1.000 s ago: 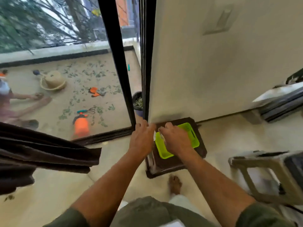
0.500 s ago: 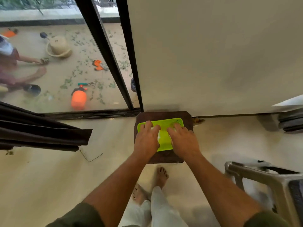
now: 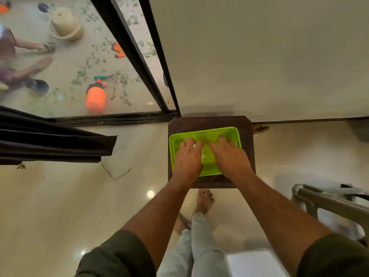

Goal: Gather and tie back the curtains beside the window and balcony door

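With left hand (image 3: 187,156) and right hand (image 3: 229,156) spread flat inside the green basket (image 3: 233,134), the curtain (image 3: 56,142) at 9 o'clock may stay untied if no tie is found.

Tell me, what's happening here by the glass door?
A person stands barefoot over a dark wooden stool by the wall, both hands reaching into a green plastic basket on it. The left hand and right hand lie fingers-down inside; whether they hold anything is hidden. The dark curtain hangs untied at the left.
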